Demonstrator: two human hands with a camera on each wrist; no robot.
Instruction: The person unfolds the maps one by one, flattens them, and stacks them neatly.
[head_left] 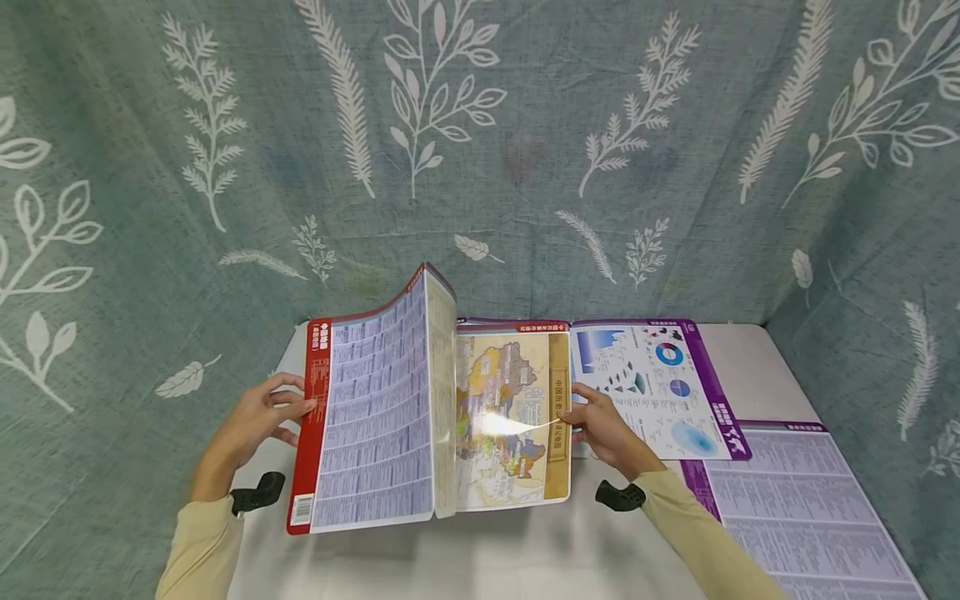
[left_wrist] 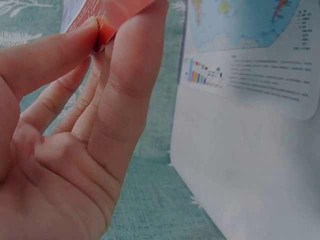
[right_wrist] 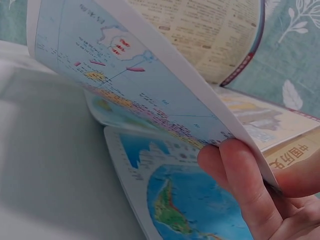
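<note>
A laminated folding map (head_left: pixel 375 417) with a red border is held up in front of me, its two panels opened out and the fold between them standing up. The left panel shows rows of small text; the right one shows a coloured map with a gold title strip. My left hand (head_left: pixel 258 417) pinches the red left edge between thumb and fingers, seen close in the left wrist view. At the opposite edge, my right hand (head_left: pixel 607 425) pinches the right panel, thumb on the gold strip and fingers behind. Glare hides part of the coloured map.
Behind the right hand lies a purple-bordered map sheet (head_left: pixel 637 392) with charts. Another purple-edged text sheet (head_left: pixel 810 508) lies at the right, partly under it. Both rest on a white table (head_left: pixel 750 367). A green leaf-patterned cloth (head_left: pixel 517 167) hangs behind and at the sides.
</note>
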